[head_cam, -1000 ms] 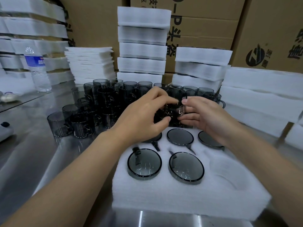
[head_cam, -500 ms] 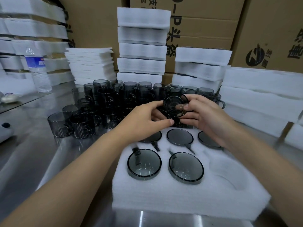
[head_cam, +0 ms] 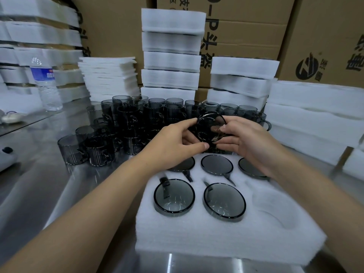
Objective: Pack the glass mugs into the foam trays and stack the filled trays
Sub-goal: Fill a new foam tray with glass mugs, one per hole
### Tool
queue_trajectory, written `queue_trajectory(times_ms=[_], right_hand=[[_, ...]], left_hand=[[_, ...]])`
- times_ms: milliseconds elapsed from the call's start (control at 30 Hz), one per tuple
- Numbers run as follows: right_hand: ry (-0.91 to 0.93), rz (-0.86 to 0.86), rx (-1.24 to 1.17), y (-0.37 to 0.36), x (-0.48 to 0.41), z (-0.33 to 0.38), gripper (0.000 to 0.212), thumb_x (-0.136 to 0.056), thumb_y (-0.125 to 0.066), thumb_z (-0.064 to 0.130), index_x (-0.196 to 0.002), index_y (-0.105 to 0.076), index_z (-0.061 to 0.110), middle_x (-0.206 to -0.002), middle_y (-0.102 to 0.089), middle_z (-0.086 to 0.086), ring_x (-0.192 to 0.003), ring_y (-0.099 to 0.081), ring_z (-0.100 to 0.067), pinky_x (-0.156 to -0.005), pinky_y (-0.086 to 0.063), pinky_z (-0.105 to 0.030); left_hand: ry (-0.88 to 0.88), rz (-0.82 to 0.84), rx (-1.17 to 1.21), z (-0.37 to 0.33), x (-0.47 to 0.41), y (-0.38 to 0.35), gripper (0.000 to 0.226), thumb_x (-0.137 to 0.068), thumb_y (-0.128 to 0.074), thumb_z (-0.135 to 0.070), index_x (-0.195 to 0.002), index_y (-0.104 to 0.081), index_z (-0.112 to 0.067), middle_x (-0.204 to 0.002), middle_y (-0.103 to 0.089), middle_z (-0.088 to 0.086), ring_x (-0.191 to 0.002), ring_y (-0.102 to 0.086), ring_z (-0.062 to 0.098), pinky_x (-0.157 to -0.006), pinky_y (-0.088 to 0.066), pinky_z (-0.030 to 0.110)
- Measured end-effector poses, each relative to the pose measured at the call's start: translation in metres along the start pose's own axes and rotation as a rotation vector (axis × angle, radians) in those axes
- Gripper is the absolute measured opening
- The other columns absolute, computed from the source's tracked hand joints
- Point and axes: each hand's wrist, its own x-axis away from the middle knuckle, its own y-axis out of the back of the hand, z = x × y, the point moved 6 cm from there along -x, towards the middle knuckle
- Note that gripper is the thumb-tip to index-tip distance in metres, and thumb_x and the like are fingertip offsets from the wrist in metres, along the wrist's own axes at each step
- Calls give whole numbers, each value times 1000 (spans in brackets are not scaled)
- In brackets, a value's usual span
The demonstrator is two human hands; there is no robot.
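Observation:
A smoky glass mug (head_cam: 210, 126) is held in the air between both hands, tilted with its round mouth facing me. My left hand (head_cam: 173, 140) grips its left side with thumb below and fingers above. My right hand (head_cam: 242, 138) pinches its right rim. Below lies a white foam tray (head_cam: 197, 239) with several mugs seated in its wells, such as one at the front left (head_cam: 174, 196) and one beside it (head_cam: 224, 200). The front right well (head_cam: 275, 211) holds nothing. A cluster of loose mugs (head_cam: 130, 123) stands behind and to the left on the steel table.
Stacks of foam trays (head_cam: 171, 50) rise at the back, with another stack (head_cam: 242, 81) to their right and foam pieces (head_cam: 315, 115) at the far right. Flat foam sheets (head_cam: 108, 75) and a water bottle (head_cam: 46, 83) stand at the left. Cardboard boxes (head_cam: 325, 36) form the backdrop.
The mug has been lifted from among the loose mugs and tipped so its mouth faces me. Both hands stay on it above the tray's back row.

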Motion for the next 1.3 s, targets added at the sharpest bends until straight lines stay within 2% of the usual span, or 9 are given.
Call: queue_trajectory(times_ms=[167, 367, 500, 733, 867, 967, 1133, 1233, 1300], right_hand=[[0, -3, -11, 1, 0, -1, 25, -91, -55, 12, -114, -61, 16, -111, -69, -8, -90, -69, -24, -75, -54, -29], [5, 1, -44, 1, -2, -1, 25, -91, -55, 12, -116, -60, 15, -109, -67, -8, -85, -69, -23, -78, -54, -33], [29, 15, -32, -1, -2, 0, 37, -89, -53, 10, -125, -54, 19, -107, -66, -7, -81, -69, -22, -72, -53, -30], [93, 90, 18, -5, 2, 4, 47, -89, -51, 10, -128, -52, 36, -109, -66, -3, -80, -72, -25, -63, -51, -29], [109, 122, 27, -7, 3, 5, 39, -90, -53, 10, -120, -57, 34, -108, -65, -1, -83, -72, -27, -64, -52, -28], [113, 108, 32, -6, 2, 3, 33, -87, -62, 13, -113, -57, 33, -107, -61, 4, -80, -72, -24, -64, -53, -29], [160, 126, 201, -5, 5, 5, 48, -78, -75, 14, -116, -51, 31, -121, -56, 10, -81, -71, -12, -64, -56, -25], [183, 119, 288, 0, 6, 11, 54, -66, -81, 30, -110, -51, 31, -111, -65, 16, -77, -66, -12, -56, -48, -27], [178, 125, 359, 4, 8, 15, 64, -53, -80, 49, -109, -51, 35, -97, -67, 20, -80, -59, -20, -65, -47, -34]], left_hand=[[1, 5, 22, 0, 0, 0, 70, -77, -74, -34, -139, -47, -19, -77, -70, -17, -78, -65, -2, -75, -45, 13], [-2, 7, 30, 0, 1, 0, 79, -72, -80, -33, -141, -45, -21, -77, -67, -19, -76, -65, -3, -65, -43, 9], [-50, -86, -19, -4, 3, 5, 65, -78, -76, -24, -138, -50, -23, -82, -69, -14, -74, -64, -4, -65, -43, 7], [-152, -286, -155, -14, 10, 17, 33, -84, -70, -21, -117, -69, -21, -84, -69, -13, -77, -65, -1, -83, -54, 23], [-173, -308, -213, -17, 11, 18, 23, -87, -67, -23, -110, -72, -21, -86, -71, -13, -75, -62, -6, -79, -53, 18], [-162, -302, -220, -18, 11, 19, 21, -89, -65, -22, -109, -72, -20, -81, -68, -16, -78, -66, 0, -81, -55, 25], [-166, -290, -239, -18, 11, 19, 20, -91, -63, -21, -109, -71, -19, -88, -73, -7, -81, -69, 7, -81, -55, 36], [-189, -276, -238, -19, 12, 19, 19, -91, -62, -21, -108, -71, -20, -87, -74, -5, -80, -69, 9, -78, -55, 37], [-222, -263, -242, -22, 13, 18, 17, -91, -62, -22, -105, -72, -22, -82, -73, -7, -73, -67, 8, -73, -54, 36]])
